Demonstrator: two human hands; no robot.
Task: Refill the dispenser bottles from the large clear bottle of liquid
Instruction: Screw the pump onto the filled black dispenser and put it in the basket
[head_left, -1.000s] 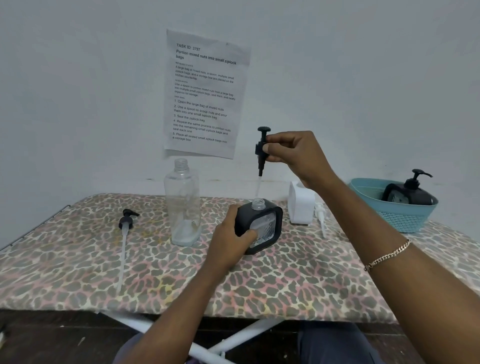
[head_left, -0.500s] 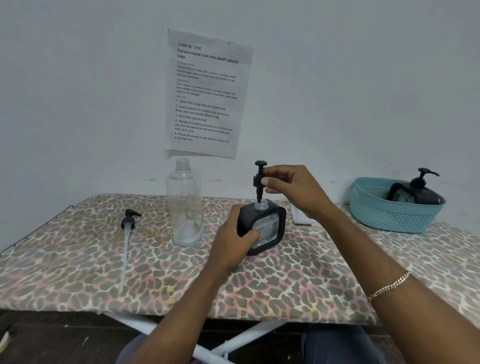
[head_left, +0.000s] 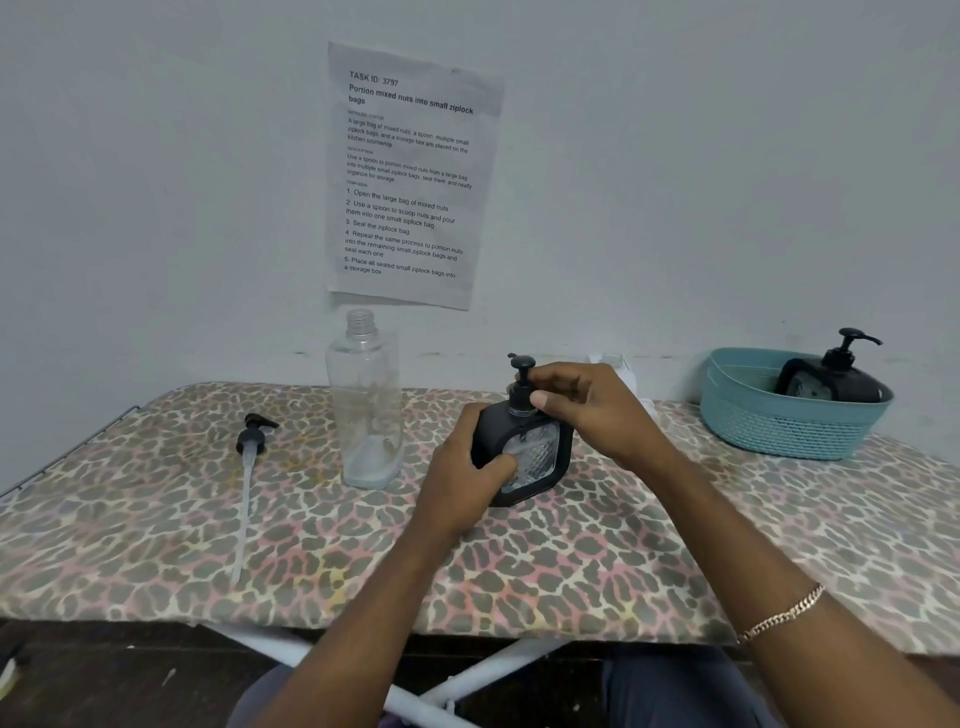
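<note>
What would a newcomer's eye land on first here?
Mid-table, the left hand grips a black dispenser while the right hand pinches its pump. Left of them stands the uncapped clear bottle, with a loose pump lying further left. A second dispenser sits in the teal basket at far right.
</note>
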